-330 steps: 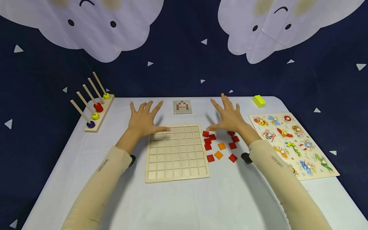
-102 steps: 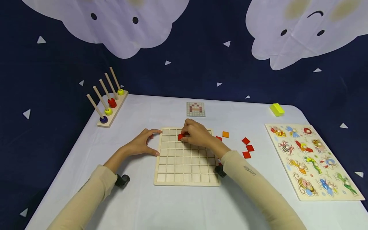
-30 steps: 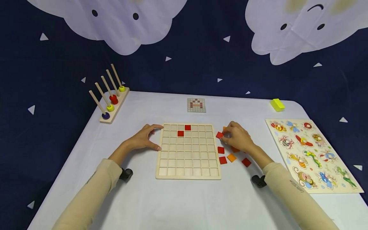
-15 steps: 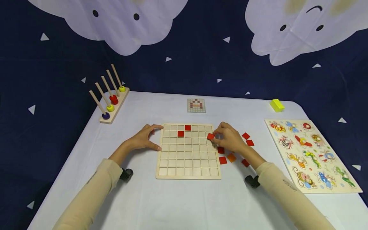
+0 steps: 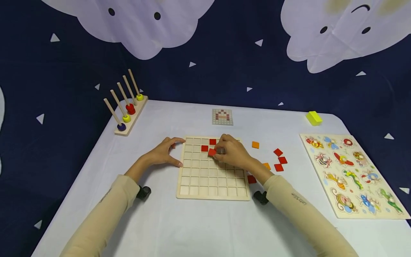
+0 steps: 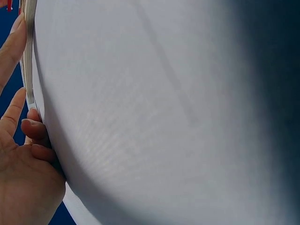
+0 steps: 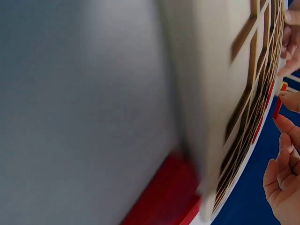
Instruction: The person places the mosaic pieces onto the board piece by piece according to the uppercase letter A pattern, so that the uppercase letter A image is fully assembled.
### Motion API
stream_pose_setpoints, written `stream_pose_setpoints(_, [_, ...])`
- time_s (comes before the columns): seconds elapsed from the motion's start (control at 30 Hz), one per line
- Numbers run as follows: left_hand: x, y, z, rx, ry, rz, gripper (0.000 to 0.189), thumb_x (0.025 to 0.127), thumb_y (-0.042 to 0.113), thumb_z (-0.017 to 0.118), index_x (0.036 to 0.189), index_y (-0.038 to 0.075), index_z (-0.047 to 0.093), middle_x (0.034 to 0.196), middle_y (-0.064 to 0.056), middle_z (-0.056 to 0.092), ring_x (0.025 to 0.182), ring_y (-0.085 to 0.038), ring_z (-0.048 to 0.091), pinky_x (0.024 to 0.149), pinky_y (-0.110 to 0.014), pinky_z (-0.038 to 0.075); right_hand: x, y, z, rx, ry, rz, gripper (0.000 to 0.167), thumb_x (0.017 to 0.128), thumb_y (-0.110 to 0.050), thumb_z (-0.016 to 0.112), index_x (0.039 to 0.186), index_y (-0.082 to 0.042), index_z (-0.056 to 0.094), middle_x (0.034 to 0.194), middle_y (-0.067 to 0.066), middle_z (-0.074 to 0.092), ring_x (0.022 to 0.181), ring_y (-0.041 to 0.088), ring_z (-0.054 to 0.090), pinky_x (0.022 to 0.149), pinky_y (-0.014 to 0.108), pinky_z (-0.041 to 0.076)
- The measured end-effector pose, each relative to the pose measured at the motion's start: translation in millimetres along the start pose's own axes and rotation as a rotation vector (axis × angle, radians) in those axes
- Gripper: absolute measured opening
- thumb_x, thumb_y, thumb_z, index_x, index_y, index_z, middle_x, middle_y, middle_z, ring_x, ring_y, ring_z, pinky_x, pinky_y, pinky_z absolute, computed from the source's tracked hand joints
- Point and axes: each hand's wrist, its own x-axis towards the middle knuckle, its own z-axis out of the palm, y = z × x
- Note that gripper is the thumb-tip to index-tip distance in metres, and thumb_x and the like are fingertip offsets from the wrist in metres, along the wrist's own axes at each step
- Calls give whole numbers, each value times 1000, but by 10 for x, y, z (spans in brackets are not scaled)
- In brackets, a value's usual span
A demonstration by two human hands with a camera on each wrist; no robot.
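Observation:
My right hand [image 5: 232,151] pinches a red square tile [image 5: 212,152] between thumb and fingertips, over the upper part of the wooden grid board [image 5: 203,181]. The right wrist view shows that tile [image 7: 278,107] edge-on, held off the board. Two red tiles lie in cells near the board's far side: one in the top row [image 5: 212,141], another [image 5: 204,148] one row down and to the left. At the board's left edge, my left hand [image 5: 162,154] touches the frame with thumb and index finger spread apart; the left wrist view shows its other fingers bent below.
Right of the board lie several loose red tiles [image 5: 278,167] and orange tiles [image 5: 255,145]. Behind it is a small pattern card [image 5: 222,117]. A peg stand with rings [image 5: 132,123] stands back left; an insect puzzle board [image 5: 353,175] and yellow block [image 5: 314,118] are right.
Both hands were spread over the table at first, the board bare. Two red tiles now sit in it. Within the last second my right hand picked up another and carried it left.

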Motion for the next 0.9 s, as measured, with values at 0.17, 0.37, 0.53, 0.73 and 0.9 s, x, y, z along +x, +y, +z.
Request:
stream_pose_setpoints(0.17, [8,18,-3,-4,1,4,92,70,24,91,148,18,42,108,-12,38,100,-26,36,83,-38,33,84,-104,71,-14,-8,-56,20,84,-19,78,98,-5,76,91,3,55,86,16,48,71,29,45])
stream_pose_setpoints(0.37, [-7,21,-20,-4,6,13,91,70,22,91,148,16,43,107,-12,38,101,-26,36,85,-39,32,160,-194,119,-55,-27,-106,23,84,-20,78,101,-5,77,90,0,55,86,16,49,72,29,45])
stream_pose_setpoints(0.53, [-14,5,-22,-1,5,16,90,71,22,91,147,15,43,107,-13,38,101,-26,37,85,-39,32,213,-247,174,-87,-47,-139,21,85,-22,77,98,-6,77,90,1,57,87,16,52,76,30,47])
stream_pose_setpoints(0.73, [-9,-2,0,-7,-3,7,91,71,23,91,147,16,42,107,-12,38,101,-26,36,86,-39,32,254,-281,215,-120,-46,-158,19,86,-22,77,98,-8,77,92,1,57,87,17,53,75,30,48])
stream_pose_setpoints(0.9, [-9,-9,2,-11,-1,1,91,70,23,91,147,17,43,108,-12,38,101,-26,36,86,-39,32,282,-290,221,-113,-62,-141,19,86,-22,77,98,-7,76,93,3,58,86,17,52,75,31,47])
